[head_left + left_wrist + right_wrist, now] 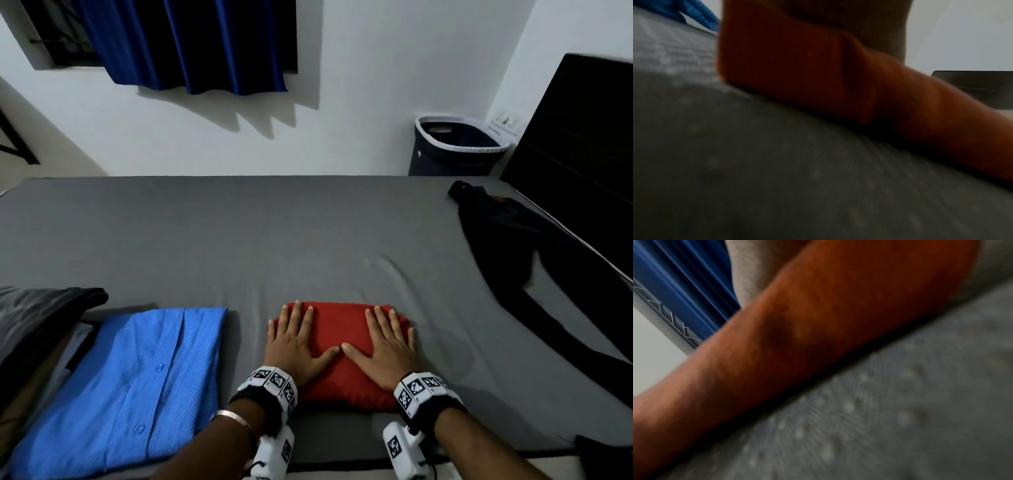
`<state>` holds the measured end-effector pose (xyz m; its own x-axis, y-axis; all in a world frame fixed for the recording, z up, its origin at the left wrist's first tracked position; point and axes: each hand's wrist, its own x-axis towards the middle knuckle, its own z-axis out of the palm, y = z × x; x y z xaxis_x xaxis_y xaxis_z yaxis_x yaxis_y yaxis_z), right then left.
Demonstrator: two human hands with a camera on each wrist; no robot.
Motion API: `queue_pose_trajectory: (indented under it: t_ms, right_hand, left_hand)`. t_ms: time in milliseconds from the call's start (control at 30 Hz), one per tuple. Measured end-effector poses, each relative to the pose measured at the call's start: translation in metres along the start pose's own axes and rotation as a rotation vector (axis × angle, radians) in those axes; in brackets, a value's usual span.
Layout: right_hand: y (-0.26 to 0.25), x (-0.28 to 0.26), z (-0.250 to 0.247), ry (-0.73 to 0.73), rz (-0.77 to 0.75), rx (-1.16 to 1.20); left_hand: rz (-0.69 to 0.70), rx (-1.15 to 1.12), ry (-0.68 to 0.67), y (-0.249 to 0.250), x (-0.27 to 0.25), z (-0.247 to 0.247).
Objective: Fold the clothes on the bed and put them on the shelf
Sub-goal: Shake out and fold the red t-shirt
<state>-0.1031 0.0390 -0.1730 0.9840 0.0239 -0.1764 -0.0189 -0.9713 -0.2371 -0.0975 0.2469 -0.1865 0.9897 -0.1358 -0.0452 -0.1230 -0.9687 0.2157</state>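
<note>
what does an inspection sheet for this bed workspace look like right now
surface: grey bed sheet, mostly flat, light creases just beyond the red garment
job's things: folded red garment near the front edge; folded blue shirt to its left, apart from it; dark garment lying unfolded at the right
clutter: stack of dark and grey clothes at the left edge, partly under the blue shirt
hands: left hand and right hand lie flat on the red garment, fingers straight, thumbs nearly touching
cables: nothing seen
surroundings: laundry basket past the far side of the bed, blue curtain on the wall, dark headboard at right; no shelf in view
</note>
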Motion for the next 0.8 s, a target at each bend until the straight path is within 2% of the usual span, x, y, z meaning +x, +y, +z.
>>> queue_pose_trajectory:
  t_ms: [133,267,367,400,433,467,533,567,600,700,800]
  right_hand:
    - [0.003,0.006,0.003,-0.012,-0.013,0.008]
    - [0.001,0.007,0.000,-0.074,-0.007,0.006]
    - [0.007,0.013,-0.014,-0.203,-0.034,0.055]
    - [0.011,0.013,-0.018,-0.231,-0.051,0.097]
    - [0.016,0.012,-0.021,-0.221,-0.051,0.171]
    - [0.019,0.010,-0.026,-0.165,-0.061,0.289]
    - [0.026,0.002,-0.022,0.053,-0.006,0.491]
    - [0.035,0.002,-0.014,0.153,0.077,0.522]
    - [0.043,0.004,-0.004,0.190,0.168,0.587]
    - [0.052,0.010,0.017,0.244,0.324,0.750]
    - [0.029,0.000,-0.010,0.244,0.379,0.823]
  left_hand:
    - [0.004,-0.024,0.008,-0.001,0.004,0.004]
    - [-0.036,-0.014,-0.113,0.003,0.007,-0.004]
    - [-0.091,-0.087,-0.267,0.003,0.013,-0.023]
    - [-0.112,-0.132,-0.279,0.003,0.010,-0.028]
    - [-0.137,-0.195,-0.233,0.001,0.006,-0.029]
    - [-0.177,-0.269,-0.142,-0.002,0.001,-0.031]
    - [-0.312,-0.417,0.068,-0.006,-0.013,-0.032]
    - [-0.378,-0.474,0.143,-0.009,-0.019,-0.033]
    - [-0.444,-0.522,0.166,-0.011,-0.025,-0.036]
    - [-0.545,-0.636,0.100,-0.011,-0.031,-0.048]
    - [-0.578,-0.700,-0.004,-0.010,-0.027,-0.058]
